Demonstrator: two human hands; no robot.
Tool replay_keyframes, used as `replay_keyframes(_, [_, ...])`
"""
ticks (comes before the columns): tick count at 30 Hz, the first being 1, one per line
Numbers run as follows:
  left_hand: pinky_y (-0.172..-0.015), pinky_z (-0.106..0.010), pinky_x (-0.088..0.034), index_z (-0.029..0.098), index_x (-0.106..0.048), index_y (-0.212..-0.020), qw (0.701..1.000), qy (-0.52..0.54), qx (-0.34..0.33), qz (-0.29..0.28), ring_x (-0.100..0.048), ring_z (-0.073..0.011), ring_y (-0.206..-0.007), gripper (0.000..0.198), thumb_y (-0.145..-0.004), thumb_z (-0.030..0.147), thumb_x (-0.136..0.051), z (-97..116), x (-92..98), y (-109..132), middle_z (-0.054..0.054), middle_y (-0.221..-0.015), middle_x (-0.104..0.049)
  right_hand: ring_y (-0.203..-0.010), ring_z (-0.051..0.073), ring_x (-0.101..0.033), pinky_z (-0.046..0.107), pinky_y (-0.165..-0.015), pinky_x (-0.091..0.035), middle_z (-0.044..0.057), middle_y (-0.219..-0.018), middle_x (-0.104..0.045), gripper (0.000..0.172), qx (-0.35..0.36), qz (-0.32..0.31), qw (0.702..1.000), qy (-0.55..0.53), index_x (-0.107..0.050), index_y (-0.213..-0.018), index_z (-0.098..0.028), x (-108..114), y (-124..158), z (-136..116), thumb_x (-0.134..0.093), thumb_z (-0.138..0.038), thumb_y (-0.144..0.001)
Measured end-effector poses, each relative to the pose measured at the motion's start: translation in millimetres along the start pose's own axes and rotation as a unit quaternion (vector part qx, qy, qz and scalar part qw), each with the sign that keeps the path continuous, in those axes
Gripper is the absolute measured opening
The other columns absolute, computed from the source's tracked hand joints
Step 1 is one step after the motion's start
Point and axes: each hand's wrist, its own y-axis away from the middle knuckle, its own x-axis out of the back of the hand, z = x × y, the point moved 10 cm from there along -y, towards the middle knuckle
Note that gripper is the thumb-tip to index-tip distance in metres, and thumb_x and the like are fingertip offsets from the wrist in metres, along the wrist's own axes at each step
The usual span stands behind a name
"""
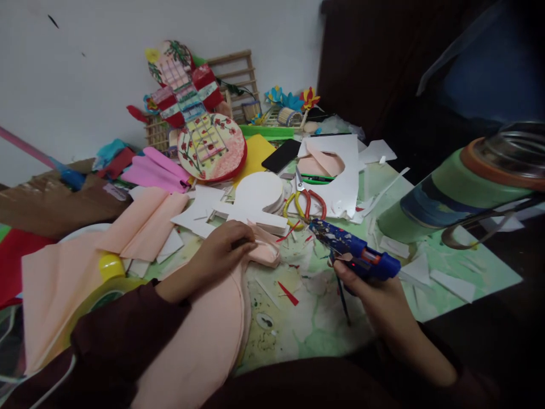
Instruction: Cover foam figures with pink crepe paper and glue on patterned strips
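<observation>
My right hand (pixel 374 298) grips a blue glue gun (pixel 347 241), its nozzle toward the table's middle and a small red light on its body. On the left, my left hand (pixel 223 250) has its fingers pinched at the narrow end of a large peach-covered cutout (pixel 200 335), where folded peach paper (pixel 266 247) sticks out. Whether the fingers hold this paper or the cutout's edge I cannot make out. Just beyond lie a white rounded foam cutout (pixel 258 193) and scissors (pixel 303 199) with red and yellow handles.
A green bottle (pixel 451 187) stands at the right. Behind are a decorated guitar-shaped craft (pixel 208 145), a black phone (pixel 281 155) and a white sheet with a hole (pixel 351 165). Peach paper (pixel 55 289) and a tape roll (pixel 80 312) lie left. Scraps litter the green tabletop.
</observation>
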Motion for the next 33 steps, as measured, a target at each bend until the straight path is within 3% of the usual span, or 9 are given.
replay_keyframes(4, [-0.083,-0.035,-0.047,0.02,-0.062,-0.099,0.999,0.038,-0.021,-0.006,-0.06,-0.0188,-0.094,0.013,-0.091,0.024,-0.053,30,2.3,-6,-0.006,-0.1,-0.067,-0.066,0.017,-0.06,0.029,-0.057,-0.047,0.004,-0.081,-0.068,0.036,-0.056,-0.04,0.987,-0.143,-0.064,-0.083,-0.019,-14,2,6,-0.074,-0.052,-0.07])
replay_keyframes(8, [-0.069,-0.027,-0.047,0.021,-0.063,-0.106,0.983,0.144,-0.001,-0.116,-0.061,-0.0146,-0.077,0.02,-0.09,0.031,-0.057,67,-28.4,-9,-0.003,-0.091,-0.068,-0.074,0.019,-0.064,0.033,-0.066,-0.052,0.006,-0.085,-0.071,0.036,-0.04,-0.021,0.987,-0.157,-0.066,-0.085,-0.019,-23,5,-5,-0.074,-0.051,-0.07])
replay_keyframes(11, [-0.064,-0.024,-0.044,0.019,-0.065,-0.099,0.974,0.169,0.014,-0.147,-0.059,-0.0139,-0.071,0.017,-0.085,0.028,-0.062,86,-48.9,-12,-0.002,-0.084,-0.068,-0.086,0.024,-0.068,0.04,-0.079,-0.055,0.008,-0.091,-0.074,0.037,-0.034,0.004,0.994,-0.107,-0.069,-0.089,-0.02,-27,10,-8,-0.078,-0.048,-0.066])
replay_keyframes(14, [-0.054,-0.023,-0.036,0.016,-0.063,-0.078,0.977,0.158,0.039,-0.135,-0.052,-0.0121,-0.06,0.008,-0.081,0.024,-0.063,88,-60.8,-19,0.0,-0.068,-0.063,-0.087,0.026,-0.07,0.042,-0.08,-0.056,0.009,-0.09,-0.075,0.034,-0.018,0.007,0.995,-0.093,-0.072,-0.088,-0.019,-32,15,-14,-0.076,-0.045,-0.068])
replay_keyframes(19, [-0.05,-0.022,-0.029,0.016,-0.051,-0.057,0.973,0.202,0.031,-0.103,-0.045,-0.0095,-0.052,0.019,-0.076,0.012,-0.054,90,-68.5,-26,0.002,-0.055,-0.052,-0.09,0.026,-0.069,0.04,-0.079,-0.057,0.01,-0.093,-0.075,0.031,0.015,0.009,0.995,-0.094,-0.072,-0.089,-0.018,-38,20,-24,-0.075,-0.043,-0.071])
replay_keyframes(23, [-0.051,-0.021,-0.031,0.016,-0.057,-0.061,0.97,0.213,0.028,-0.113,-0.046,-0.0097,-0.052,0.016,-0.077,0.018,-0.056,92,-65.6,-22,0.002,-0.056,-0.054,-0.089,0.026,-0.069,0.039,-0.076,-0.057,0.01,-0.093,-0.074,0.033,0.043,0.044,0.994,-0.087,-0.071,-0.092,-0.019,-24,16,-30,-0.073,-0.045,-0.073])
replay_keyframes(28, [-0.05,-0.02,-0.036,0.015,-0.064,-0.068,0.957,0.212,0.122,-0.157,-0.051,-0.0106,-0.053,0.019,-0.08,0.029,-0.059,65,-72.6,-20,0.0,-0.06,-0.062,-0.098,0.029,-0.066,0.044,-0.08,-0.055,0.011,-0.099,-0.07,0.031,0.131,0.182,0.974,-0.036,-0.067,-0.097,-0.02,32,18,-43,-0.063,-0.047,-0.083])
replay_keyframes(31, [-0.052,-0.021,-0.042,0.014,-0.065,-0.071,0.923,0.304,0.151,-0.181,-0.054,-0.0099,-0.052,0.023,-0.083,0.031,-0.056,61,-92.5,-28,-0.002,-0.065,-0.068,-0.1,0.03,-0.064,0.046,-0.081,-0.054,0.011,-0.101,-0.069,0.031,0.178,0.178,0.967,-0.036,-0.064,-0.104,-0.023,43,26,-50,-0.058,-0.048,-0.086])
replay_keyframes(33, [-0.057,-0.022,-0.049,0.013,-0.067,-0.087,0.889,0.391,0.14,-0.195,-0.059,-0.0106,-0.056,0.021,-0.087,0.029,-0.053,72,-104.1,-36,-0.005,-0.076,-0.071,-0.099,0.029,-0.065,0.045,-0.08,-0.055,0.011,-0.101,-0.069,0.032,0.193,0.142,0.97,-0.039,-0.062,-0.108,-0.025,39,31,-48,-0.053,-0.048,-0.089])
